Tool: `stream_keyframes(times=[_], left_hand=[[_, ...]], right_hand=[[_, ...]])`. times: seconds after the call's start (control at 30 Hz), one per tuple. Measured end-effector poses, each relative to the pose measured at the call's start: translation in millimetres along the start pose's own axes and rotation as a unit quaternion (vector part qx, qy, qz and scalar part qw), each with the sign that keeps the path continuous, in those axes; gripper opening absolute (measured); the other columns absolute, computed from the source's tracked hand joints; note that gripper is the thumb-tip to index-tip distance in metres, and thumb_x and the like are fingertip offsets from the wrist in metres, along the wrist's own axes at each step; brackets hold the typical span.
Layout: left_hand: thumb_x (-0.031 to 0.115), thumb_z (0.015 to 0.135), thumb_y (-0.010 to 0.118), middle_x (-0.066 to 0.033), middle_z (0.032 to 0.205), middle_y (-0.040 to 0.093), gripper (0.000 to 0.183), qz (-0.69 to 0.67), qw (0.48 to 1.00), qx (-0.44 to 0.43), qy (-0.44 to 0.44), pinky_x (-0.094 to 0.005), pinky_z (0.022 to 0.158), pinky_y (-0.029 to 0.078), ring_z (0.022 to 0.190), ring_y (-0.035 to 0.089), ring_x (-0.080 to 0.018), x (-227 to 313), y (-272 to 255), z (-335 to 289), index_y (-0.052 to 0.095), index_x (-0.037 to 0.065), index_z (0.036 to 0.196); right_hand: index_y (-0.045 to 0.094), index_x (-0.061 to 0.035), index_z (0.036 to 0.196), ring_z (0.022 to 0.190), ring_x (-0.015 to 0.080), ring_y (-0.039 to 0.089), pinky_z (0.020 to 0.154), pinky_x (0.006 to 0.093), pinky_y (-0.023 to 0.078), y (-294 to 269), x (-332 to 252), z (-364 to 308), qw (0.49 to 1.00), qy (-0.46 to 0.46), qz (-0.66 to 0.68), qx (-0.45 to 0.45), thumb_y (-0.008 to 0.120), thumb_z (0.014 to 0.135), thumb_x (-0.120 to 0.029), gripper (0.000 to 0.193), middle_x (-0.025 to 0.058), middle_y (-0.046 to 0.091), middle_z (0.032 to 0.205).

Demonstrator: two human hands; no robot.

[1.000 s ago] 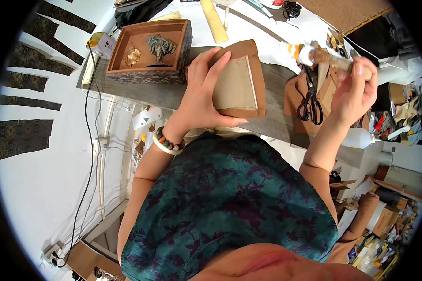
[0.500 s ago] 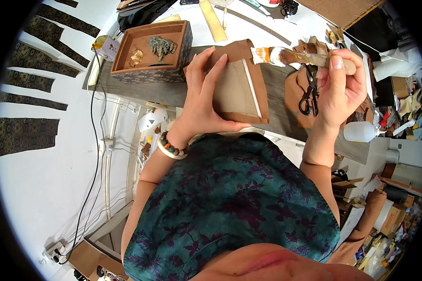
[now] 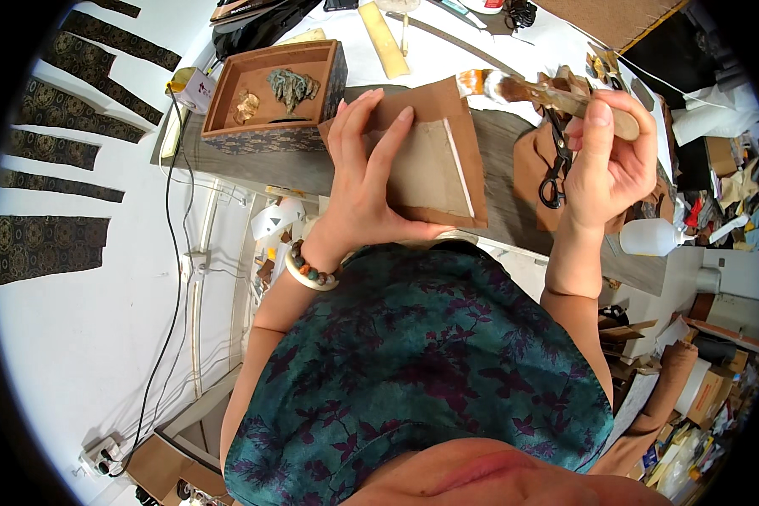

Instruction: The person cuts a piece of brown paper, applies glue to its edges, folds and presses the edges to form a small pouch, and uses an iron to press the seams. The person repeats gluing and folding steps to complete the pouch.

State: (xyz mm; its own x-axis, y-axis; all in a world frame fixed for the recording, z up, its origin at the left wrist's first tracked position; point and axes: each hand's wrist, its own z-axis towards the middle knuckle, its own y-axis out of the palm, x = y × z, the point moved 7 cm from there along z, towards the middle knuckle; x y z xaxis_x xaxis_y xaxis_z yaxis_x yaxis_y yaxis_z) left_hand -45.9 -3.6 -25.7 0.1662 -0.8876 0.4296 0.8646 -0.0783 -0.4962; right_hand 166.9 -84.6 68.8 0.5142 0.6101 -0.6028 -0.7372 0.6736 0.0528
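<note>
My left hand (image 3: pixel 360 181) grips a grey-beige board (image 3: pixel 420 173) bordered by brown fabric (image 3: pixel 474 187). Its fingers stretch over the far left part and its thumb presses along the near edge. A narrow white strip (image 3: pixel 458 167) runs down the board's right side. In my right hand (image 3: pixel 609 160) is a flat brush (image 3: pixel 557 97), held by its wooden handle with thumb and fingers. The orange and white bristles point left and meet the fabric's far right corner. Below the brush, black scissors (image 3: pixel 553 181) lie on brown fabric pieces (image 3: pixel 527 164), close to my right hand.
A patterned box (image 3: pixel 270 133) with brown lining holds a greenish rock-like lump and a small tan piece. A ruler (image 3: pixel 455 42) and yellow strip (image 3: pixel 384 40) lie farther back. A white squeeze bottle (image 3: pixel 649 238) stands right. Dark fabric strips (image 3: pixel 51 244) hang on the left wall.
The brush has shifted slightly away from me and to the right, its bristles now at the fabric's far corner. That corner has moved a little right. My left hand keeps its grip.
</note>
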Motion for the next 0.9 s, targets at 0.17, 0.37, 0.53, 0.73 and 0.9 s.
stream_keyframes(times=[0.17, 0.37, 0.53, 0.73, 0.9], left_hand=[[0.056, 0.048, 0.092, -0.0213, 0.148, 0.024, 0.126, 0.022, 1.000, -0.007, -0.016, -0.0535, 0.111, 0.031, 0.138, 0.027, -0.0399, -4.4, -6.8, 2.0, 0.033, 0.006, 0.147], [0.056, 0.049, 0.092, -0.0217, 0.147, 0.025, 0.124, 0.063, 0.998, 0.021, 0.007, -0.0527, 0.107, 0.036, 0.136, 0.031, -0.0395, -6.0, -17.5, 12.2, 0.035, 0.006, 0.147], [0.057, 0.050, 0.090, -0.0221, 0.145, 0.028, 0.122, 0.086, 0.995, 0.040, 0.029, -0.0522, 0.104, 0.038, 0.134, 0.032, -0.0396, -1.9, -24.0, 17.2, 0.036, 0.007, 0.146], [0.058, 0.049, 0.091, -0.0230, 0.145, 0.027, 0.123, 0.114, 0.992, 0.049, 0.037, -0.0524, 0.103, 0.037, 0.134, 0.032, -0.0395, 1.0, -26.9, 21.2, 0.037, 0.007, 0.146], [0.060, 0.049, 0.090, -0.0229, 0.145, 0.028, 0.123, 0.129, 0.987, 0.074, 0.055, -0.0522, 0.103, 0.037, 0.133, 0.033, -0.0389, 2.4, -30.3, 20.7, 0.037, 0.006, 0.146]], right_hand=[[0.059, 0.0021, 0.104, 0.056, 0.0075, 0.053, 0.048, 0.0188, 0.042, -32.5, -3.3, 1.4, 0.996, -0.021, 0.039, 0.080, 0.062, 0.093, -0.004, 0.014, 0.0075, 0.063, 0.078], [0.053, 0.0027, 0.105, 0.053, 0.0085, 0.050, 0.047, 0.0205, 0.043, -33.9, -4.7, -17.3, 0.991, 0.046, 0.117, 0.046, 0.057, 0.096, -0.011, 0.017, 0.0054, 0.055, 0.074], [0.052, 0.0016, 0.106, 0.055, 0.0083, 0.051, 0.050, 0.0203, 0.044, -32.7, 3.6, -34.6, 0.987, 0.091, 0.135, -0.012, 0.058, 0.096, -0.011, 0.017, 0.0060, 0.055, 0.081], [0.054, 0.0010, 0.105, 0.056, 0.0064, 0.048, 0.050, 0.0192, 0.042, -34.1, 4.1, -38.6, 0.987, 0.106, 0.115, -0.029, 0.059, 0.096, -0.008, 0.014, 0.0061, 0.057, 0.085], [0.055, 0.0003, 0.105, 0.057, 0.0054, 0.047, 0.052, 0.0181, 0.039, -30.9, 0.9, -37.9, 0.986, 0.124, 0.091, -0.065, 0.058, 0.095, -0.007, 0.012, 0.0067, 0.058, 0.089]])
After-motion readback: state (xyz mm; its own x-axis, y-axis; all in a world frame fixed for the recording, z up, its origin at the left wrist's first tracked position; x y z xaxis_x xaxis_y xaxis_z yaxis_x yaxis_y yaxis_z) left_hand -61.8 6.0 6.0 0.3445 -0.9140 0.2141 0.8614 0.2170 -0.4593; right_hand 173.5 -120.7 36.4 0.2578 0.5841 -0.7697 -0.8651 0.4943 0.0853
